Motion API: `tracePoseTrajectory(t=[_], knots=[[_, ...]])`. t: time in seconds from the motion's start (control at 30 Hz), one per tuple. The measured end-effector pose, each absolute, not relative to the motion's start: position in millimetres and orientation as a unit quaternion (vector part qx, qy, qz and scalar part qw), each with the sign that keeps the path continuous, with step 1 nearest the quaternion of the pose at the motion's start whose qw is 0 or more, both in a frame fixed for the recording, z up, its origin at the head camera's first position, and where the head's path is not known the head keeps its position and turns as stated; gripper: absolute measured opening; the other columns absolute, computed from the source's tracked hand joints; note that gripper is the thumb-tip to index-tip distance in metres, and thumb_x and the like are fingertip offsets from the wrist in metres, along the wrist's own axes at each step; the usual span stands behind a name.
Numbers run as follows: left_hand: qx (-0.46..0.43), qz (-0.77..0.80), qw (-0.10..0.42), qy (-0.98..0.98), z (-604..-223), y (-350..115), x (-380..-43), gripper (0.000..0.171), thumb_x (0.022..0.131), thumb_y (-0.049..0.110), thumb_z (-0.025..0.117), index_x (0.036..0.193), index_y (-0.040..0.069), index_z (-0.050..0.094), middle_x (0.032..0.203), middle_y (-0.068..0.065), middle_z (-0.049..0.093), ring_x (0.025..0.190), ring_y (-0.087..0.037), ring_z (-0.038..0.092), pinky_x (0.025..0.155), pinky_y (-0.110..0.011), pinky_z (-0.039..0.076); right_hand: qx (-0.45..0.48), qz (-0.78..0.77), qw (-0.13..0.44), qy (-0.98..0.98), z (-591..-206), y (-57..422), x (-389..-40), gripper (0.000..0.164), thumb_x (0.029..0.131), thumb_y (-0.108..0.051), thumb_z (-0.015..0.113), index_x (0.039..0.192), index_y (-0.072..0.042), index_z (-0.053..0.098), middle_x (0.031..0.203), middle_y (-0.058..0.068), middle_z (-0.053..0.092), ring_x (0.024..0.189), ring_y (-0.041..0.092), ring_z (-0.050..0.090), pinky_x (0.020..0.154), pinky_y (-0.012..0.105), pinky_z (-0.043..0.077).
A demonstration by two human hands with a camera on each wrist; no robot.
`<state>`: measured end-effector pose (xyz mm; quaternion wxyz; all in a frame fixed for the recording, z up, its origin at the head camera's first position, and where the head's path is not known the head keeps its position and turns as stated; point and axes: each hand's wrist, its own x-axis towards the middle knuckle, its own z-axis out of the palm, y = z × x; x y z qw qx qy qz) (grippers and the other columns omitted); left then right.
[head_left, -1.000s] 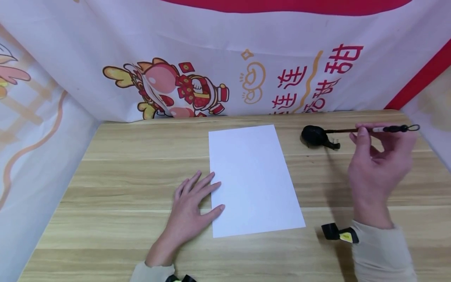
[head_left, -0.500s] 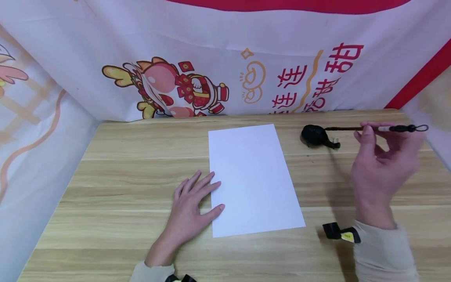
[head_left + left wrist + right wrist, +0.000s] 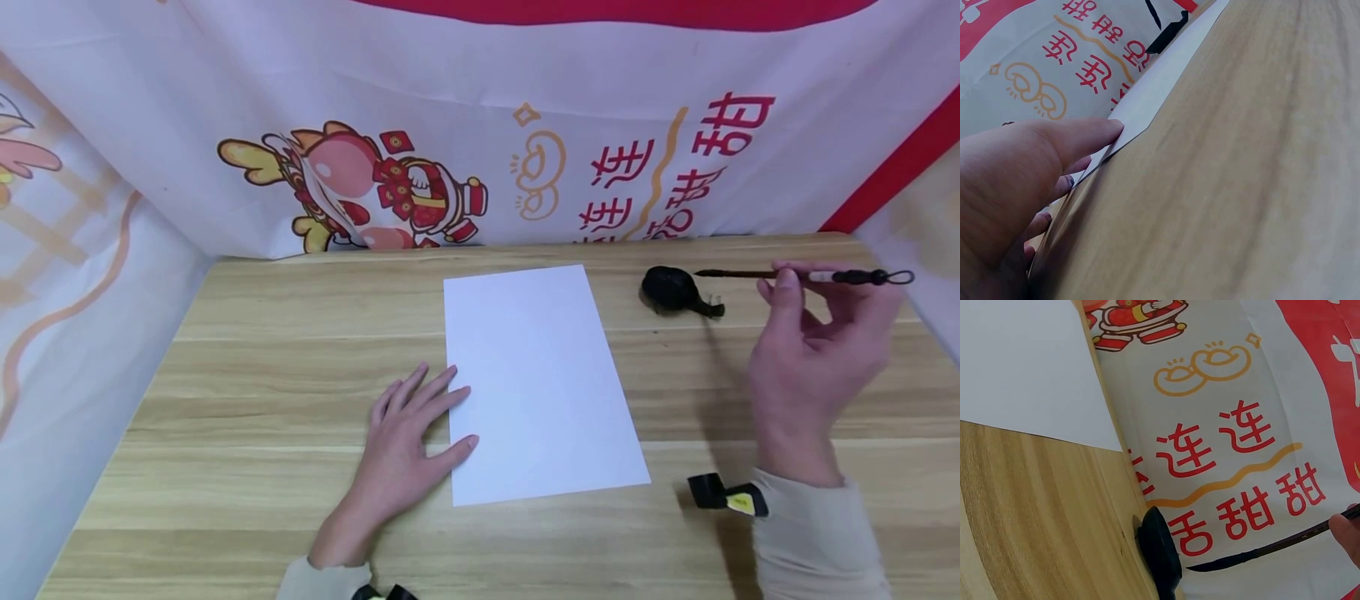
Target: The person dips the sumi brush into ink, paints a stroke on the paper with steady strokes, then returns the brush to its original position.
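Note:
My right hand [image 3: 821,358] pinches a writing brush [image 3: 735,273] by its shaft, held nearly level with a hanging loop at its right end. In the right wrist view the dark pointed tip of the brush [image 3: 1225,560] shows just beside a black, rounded dish with a short stem [image 3: 1161,550]. This dish [image 3: 670,289] stands at the back right of the table. Fingers spread, my left hand [image 3: 408,442] rests on the left edge of a blank white sheet of paper [image 3: 540,375]. Its thumb lies on the paper [image 3: 1166,81] in the left wrist view.
The wooden table [image 3: 247,400] meets a white printed cloth [image 3: 450,75] with red characters and cartoon figures at the back. Another cloth side [image 3: 82,275] rises on the left. Black camera mounts, one of them a wrist camera [image 3: 723,494], sit by both sleeves.
My right hand has moved slightly right with the brush, and the brush tip has come away from the black dish. The left hand and paper have stayed in place.

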<state>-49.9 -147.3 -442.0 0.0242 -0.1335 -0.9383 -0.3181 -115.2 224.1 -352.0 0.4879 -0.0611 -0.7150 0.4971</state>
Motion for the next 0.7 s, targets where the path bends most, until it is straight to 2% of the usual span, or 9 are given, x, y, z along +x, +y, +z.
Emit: tracePoseTrajectory(t=[0.13,0.4,0.7], knots=[[-0.133,-0.317,0.023,-0.939,-441.6,-147.2,-50.0,0.06,0.091,0.043,0.083,0.146,0.024,0.067,0.168,0.005,0.05,0.164,-0.033,0.031,0.133,-0.064,0.012,-0.05,0.504,0.486,-0.713,-352.4,223.2,-115.2,0.024,0.105,-0.015,0.07,0.125,-0.005,0.062,0.115,-0.014,0.071,0.11,0.016,0.075,0.091,0.017,0.062],[-0.134,-0.317,0.024,-0.939,-442.3,-147.1,-50.1,0.06,0.091,0.042,0.083,0.146,0.023,0.068,0.168,0.004,0.05,0.164,-0.034,0.032,0.133,-0.064,0.012,-0.034,0.551,0.48,-0.682,-358.3,219.6,-118.9,0.023,0.102,-0.007,0.071,0.123,-0.004,0.064,0.111,-0.002,0.077,0.107,0.021,0.078,0.089,0.021,0.064],[-0.133,-0.317,0.023,-0.939,-441.7,-146.9,-50.5,0.06,0.091,0.042,0.083,0.146,0.023,0.067,0.168,0.004,0.05,0.164,-0.034,0.031,0.133,-0.064,0.012,-0.056,0.515,0.49,-0.701,-350.6,223.1,-115.7,0.021,0.105,-0.013,0.069,0.123,-0.005,0.063,0.114,-0.012,0.073,0.108,0.019,0.075,0.091,0.017,0.062]])
